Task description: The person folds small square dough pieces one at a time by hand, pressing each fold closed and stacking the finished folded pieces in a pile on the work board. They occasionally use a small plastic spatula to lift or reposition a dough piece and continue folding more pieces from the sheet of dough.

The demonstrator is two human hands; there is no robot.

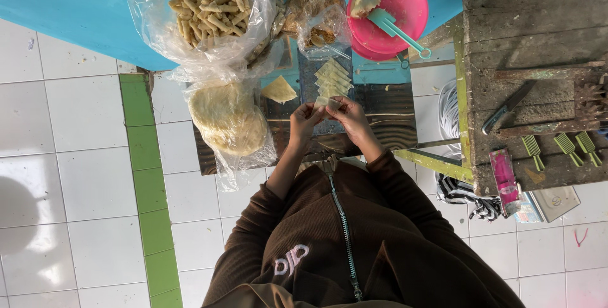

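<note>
While both hands, left hand (306, 118) and right hand (347, 113), pinched a small pale folded dough wrapper (327, 101) between their fingertips, too hard a squeeze looked likely to tear it.

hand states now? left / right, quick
Left hand: closed, pinching one end of the pale wrapper piece.
Right hand: closed, pinching the other end of the same piece.
</note>
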